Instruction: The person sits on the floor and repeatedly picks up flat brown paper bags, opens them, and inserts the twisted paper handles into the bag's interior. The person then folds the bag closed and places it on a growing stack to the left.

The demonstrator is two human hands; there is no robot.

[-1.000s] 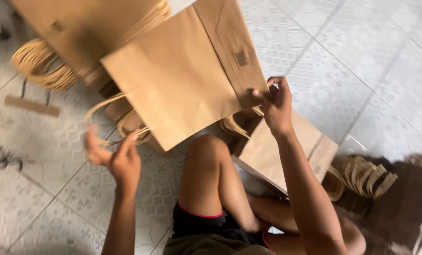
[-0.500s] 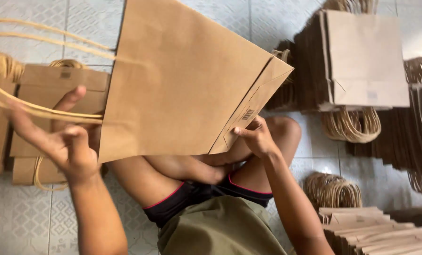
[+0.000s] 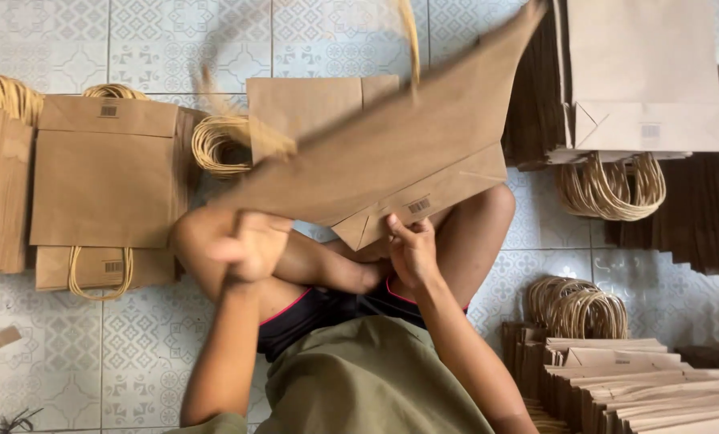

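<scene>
A flat brown paper bag [image 3: 400, 153] stretches across the middle of the frame, tilted so its far end climbs toward the upper right; it is blurred, and its twisted paper handle [image 3: 243, 137] shows as a streak near the upper centre-left. The right hand [image 3: 412, 253] grips the bag's folded bottom edge, fingers closed on the paper just below centre. The left hand [image 3: 251, 241] sits at the bag's lower left edge, fingers curled against it; blur hides whether it truly pinches the paper. Both hands lie under the bag, above the person's crossed bare legs [image 3: 472, 225], dark shorts and olive shirt [image 3: 367, 378].

The floor is pale tile [image 3: 54, 32] with a faint grey pattern. Behind the held bag, at upper centre, another bag [image 3: 311, 100] lies flat. In the left of the frame lies a stack of flat bags [image 3: 106, 177] with looped handles, and more bags stand at the far left edge. In the upper right lies a thick pile [image 3: 649, 80], with handles hanging below it. In the lower right a row of bags [image 3: 641, 386] stands on edge, handles bunched just above them.
</scene>
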